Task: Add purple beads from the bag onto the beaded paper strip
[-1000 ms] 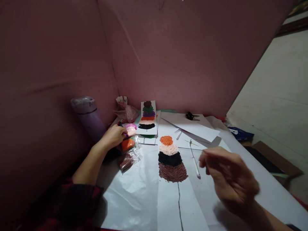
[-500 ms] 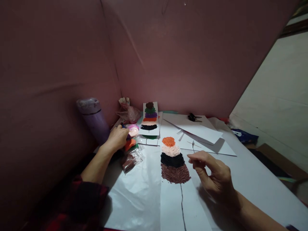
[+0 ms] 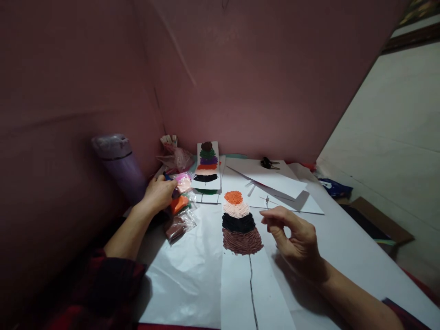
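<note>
My left hand [image 3: 160,192] is at the small clear bags of coloured clay, its fingers bent over a dark blue bag [image 3: 167,176]; its fingertips are partly hidden. Orange clay [image 3: 179,204] and a bag of brown clay [image 3: 177,228] lie just below it. My right hand [image 3: 292,236] hovers right of a white paper strip [image 3: 237,288], thumb and fingers drawn together; whatever they may hold is too small to see. The strip bears a layered relief [image 3: 242,240] of orange, pale pink, black and brown, above a dark drawn line.
A purple bottle [image 3: 120,169] stands at the left wall. Behind lie a card with coloured layers [image 3: 206,165] and a pink plastic bag [image 3: 177,158]. Keys [image 3: 269,163] rest on white sheets [image 3: 292,183] at the back right. A blue packet [image 3: 335,188] is beyond the table's right edge.
The whole view has shifted, so everything appears a little further left and higher. Both hands keep nearly the same pose and place relative to the bags and paper strip.
</note>
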